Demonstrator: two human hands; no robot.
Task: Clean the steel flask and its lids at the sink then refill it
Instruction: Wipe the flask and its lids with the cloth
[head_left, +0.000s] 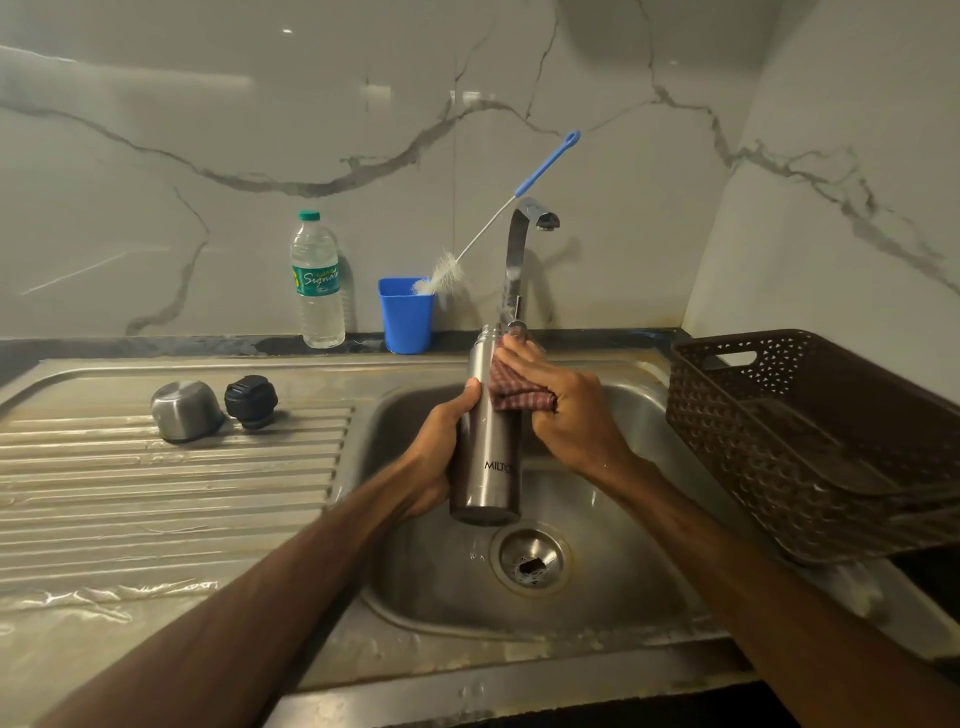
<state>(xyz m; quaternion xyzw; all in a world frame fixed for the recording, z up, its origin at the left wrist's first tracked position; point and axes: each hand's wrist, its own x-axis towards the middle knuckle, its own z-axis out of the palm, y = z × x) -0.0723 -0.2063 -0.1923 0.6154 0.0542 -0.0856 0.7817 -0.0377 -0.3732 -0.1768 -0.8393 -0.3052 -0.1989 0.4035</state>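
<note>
My left hand (441, 457) grips the steel flask (485, 467) around its middle and holds it upright over the sink bowl (623, 571). Its mouth is uncapped, just below the tap (519, 244). My right hand (566, 410) holds a red checked cloth (517, 389) and presses it against the flask's upper right side. The steel cup lid (186, 410) lies on the ribbed drainboard (156, 493) at the left. The black stopper lid (251, 401) stands right beside it.
A clear water bottle (318, 280) and a blue cup (406, 314) holding a long bottle brush (498, 218) stand at the back of the counter. A brown plastic basket (810, 447) sits right of the sink. The drain strainer (531, 558) lies below the flask.
</note>
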